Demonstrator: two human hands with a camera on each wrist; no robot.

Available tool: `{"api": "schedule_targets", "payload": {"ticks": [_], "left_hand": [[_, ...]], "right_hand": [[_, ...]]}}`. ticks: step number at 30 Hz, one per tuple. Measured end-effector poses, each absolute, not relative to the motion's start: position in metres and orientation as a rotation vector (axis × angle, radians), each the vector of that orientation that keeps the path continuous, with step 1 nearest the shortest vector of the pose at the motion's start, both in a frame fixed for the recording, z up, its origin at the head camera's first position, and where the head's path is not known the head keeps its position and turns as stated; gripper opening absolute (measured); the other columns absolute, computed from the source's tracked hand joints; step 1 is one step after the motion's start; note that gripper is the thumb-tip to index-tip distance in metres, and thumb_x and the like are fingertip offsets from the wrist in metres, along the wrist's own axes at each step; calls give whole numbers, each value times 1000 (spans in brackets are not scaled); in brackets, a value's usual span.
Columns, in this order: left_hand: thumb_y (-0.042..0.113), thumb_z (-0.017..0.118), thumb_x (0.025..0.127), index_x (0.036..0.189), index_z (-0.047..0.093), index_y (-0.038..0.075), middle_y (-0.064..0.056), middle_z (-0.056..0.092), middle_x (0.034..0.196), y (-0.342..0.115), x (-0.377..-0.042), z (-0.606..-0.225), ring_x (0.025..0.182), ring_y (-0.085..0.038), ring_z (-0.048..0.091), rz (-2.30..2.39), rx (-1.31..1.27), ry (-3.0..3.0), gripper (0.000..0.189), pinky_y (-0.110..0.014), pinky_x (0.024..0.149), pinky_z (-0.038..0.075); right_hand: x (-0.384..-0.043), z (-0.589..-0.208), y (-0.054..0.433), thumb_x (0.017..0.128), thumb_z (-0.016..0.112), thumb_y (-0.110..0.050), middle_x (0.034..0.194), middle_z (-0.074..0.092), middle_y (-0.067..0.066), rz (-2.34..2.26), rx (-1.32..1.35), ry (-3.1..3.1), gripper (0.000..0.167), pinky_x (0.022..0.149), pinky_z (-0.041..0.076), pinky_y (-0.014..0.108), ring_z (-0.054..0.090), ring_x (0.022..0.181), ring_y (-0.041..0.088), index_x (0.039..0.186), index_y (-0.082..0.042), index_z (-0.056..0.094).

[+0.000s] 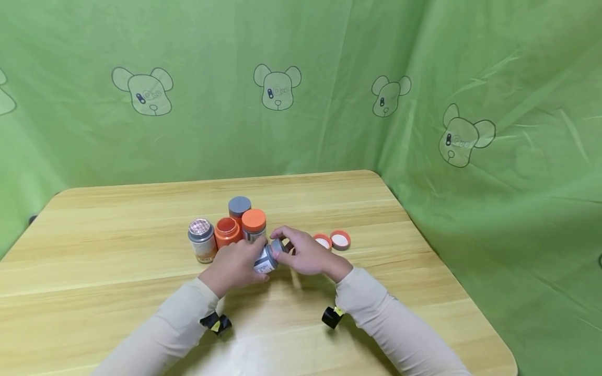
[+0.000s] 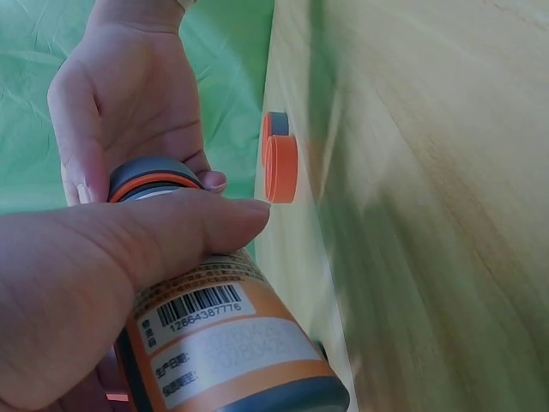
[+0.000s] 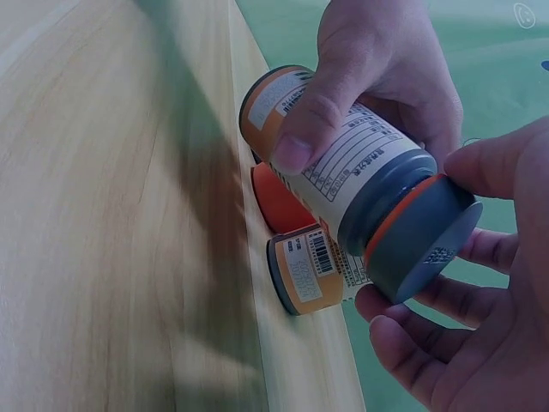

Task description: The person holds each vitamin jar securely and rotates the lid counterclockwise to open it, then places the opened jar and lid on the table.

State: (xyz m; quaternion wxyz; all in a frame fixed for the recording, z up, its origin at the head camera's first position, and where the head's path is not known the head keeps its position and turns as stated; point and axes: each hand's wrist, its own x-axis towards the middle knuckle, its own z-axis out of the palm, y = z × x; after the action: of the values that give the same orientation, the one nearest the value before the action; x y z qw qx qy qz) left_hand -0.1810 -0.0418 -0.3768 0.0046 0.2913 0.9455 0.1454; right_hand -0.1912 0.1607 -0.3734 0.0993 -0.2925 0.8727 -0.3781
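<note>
My left hand (image 1: pixel 235 265) grips a dark grey bottle (image 3: pixel 343 163) with a white and orange label round its body, tilted above the table. In the left wrist view my left thumb lies across the label, above the barcode. The fingers of my right hand (image 1: pixel 307 254) pinch the bottle's grey cap (image 3: pixel 429 245), which has an orange inner rim. As the right wrist view shows, the cap sits at the bottle's neck with its orange rim exposed.
Beyond my left hand stand a foil-sealed grey bottle (image 1: pixel 202 243), an uncapped orange bottle (image 1: pixel 227 235), a grey-capped orange bottle (image 1: pixel 240 205) and an orange-capped grey bottle (image 1: pixel 254 222). Two loose caps, one orange (image 1: pixel 322 240) and one grey-sided (image 1: pixel 340 239), lie behind my right hand.
</note>
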Motion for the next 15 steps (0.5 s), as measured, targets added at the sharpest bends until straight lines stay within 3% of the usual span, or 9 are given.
{"api": "schedule_targets", "payload": {"ticks": [15], "left_hand": [[37, 88, 68, 118, 52, 13, -6, 61, 86, -43, -180, -382, 68, -18, 59, 476, 922, 2958, 67, -36, 57, 51]], "right_hand": [[-193, -375, 163, 95, 59, -15, 110, 59, 7, -1136, -878, 2575, 38, 77, 51, 30, 59, 99, 23, 129, 0, 49]]}}
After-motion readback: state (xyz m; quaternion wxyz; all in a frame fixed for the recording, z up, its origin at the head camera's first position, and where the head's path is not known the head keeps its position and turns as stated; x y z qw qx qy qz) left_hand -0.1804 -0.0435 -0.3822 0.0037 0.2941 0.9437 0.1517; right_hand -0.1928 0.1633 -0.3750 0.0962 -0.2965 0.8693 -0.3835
